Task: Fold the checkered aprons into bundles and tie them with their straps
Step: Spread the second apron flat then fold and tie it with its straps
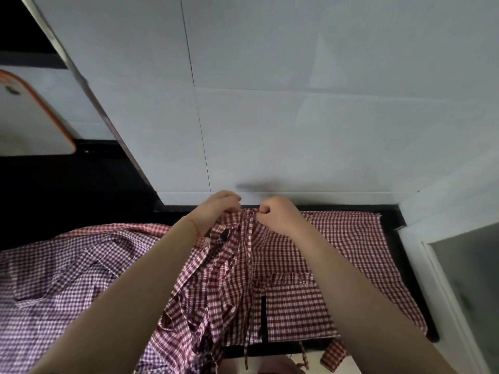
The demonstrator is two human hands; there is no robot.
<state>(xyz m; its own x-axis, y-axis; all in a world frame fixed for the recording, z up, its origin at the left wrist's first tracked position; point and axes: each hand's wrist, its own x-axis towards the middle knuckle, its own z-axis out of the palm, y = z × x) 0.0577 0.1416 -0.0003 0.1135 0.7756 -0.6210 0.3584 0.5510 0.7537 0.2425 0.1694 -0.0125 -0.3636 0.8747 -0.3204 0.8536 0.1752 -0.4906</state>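
A dark red checkered apron [334, 255] lies spread on the black counter [393, 214], its pocket facing up and its straps [247, 333] trailing over the front edge. My left hand [216, 207] and my right hand [275, 214] meet at the apron's far edge, close to the wall. Each pinches the fabric there with curled fingers. A purple checkered apron [67, 271] lies crumpled to the left, under my left forearm. A bit of a bright red checkered cloth [151, 228] shows behind it.
A white tiled wall [297, 117] rises right behind the counter. At the left stands a white board with an orange rim [35, 122]. A white frame with a glass pane [464, 279] closes off the right side.
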